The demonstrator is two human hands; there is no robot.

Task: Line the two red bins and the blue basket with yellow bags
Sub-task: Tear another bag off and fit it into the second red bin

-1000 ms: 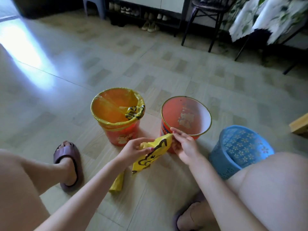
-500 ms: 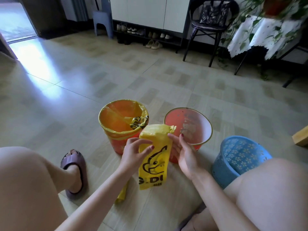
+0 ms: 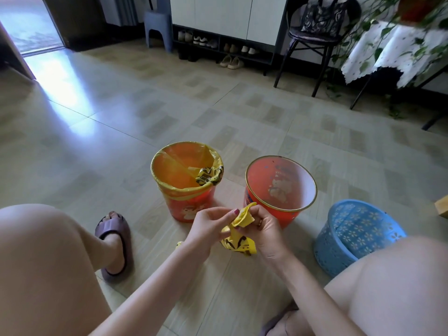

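Now we pinch the crumpled yellow bag [image 3: 238,230] between our left hand [image 3: 208,226] and right hand [image 3: 265,229], just near of the unlined red bin [image 3: 281,187], which stands closer to the right hand.

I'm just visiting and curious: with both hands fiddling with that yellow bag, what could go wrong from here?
The thin yellow bag, bunched between the left hand and right hand, might tear as its mouth is picked apart. The unlined red bin stands right beside the hands and could be knocked over. The blue basket sits against the knee, easy to bump.
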